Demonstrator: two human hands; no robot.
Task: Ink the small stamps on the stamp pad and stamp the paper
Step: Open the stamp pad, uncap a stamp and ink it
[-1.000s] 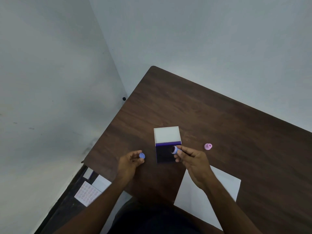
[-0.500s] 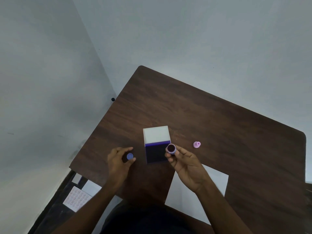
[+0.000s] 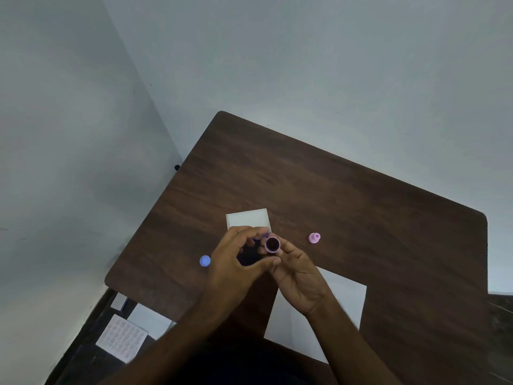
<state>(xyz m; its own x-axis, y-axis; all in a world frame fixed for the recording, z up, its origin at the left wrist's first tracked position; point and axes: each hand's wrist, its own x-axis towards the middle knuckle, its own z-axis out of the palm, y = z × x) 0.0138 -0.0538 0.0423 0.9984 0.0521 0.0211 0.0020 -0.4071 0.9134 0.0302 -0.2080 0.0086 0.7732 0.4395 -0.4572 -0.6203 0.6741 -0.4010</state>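
My right hand [image 3: 298, 276] pinches a small stamp [image 3: 272, 244] with a purple rim, its dark face turned up toward me. My left hand [image 3: 236, 265] hovers over the stamp pad [image 3: 247, 258] with curved fingers, fingertips beside the stamp and thumb against my right fingers; it holds nothing that I can see. The pad's white lid [image 3: 247, 219] stands open behind it. A blue cap [image 3: 205, 260] lies on the table left of my left hand. A pink stamp [image 3: 314, 237] lies to the right. The white paper [image 3: 333, 307] sits under my right wrist.
The dark wooden table [image 3: 347, 195] stands in a corner between two grey walls. Off its left edge, lower down, lie a white dotted sheet [image 3: 122, 337] and other white cards [image 3: 150, 319].
My left hand set the blue cap down on the table and moved right, over the stamp pad, to meet my right hand. The stamp's face stays turned up.
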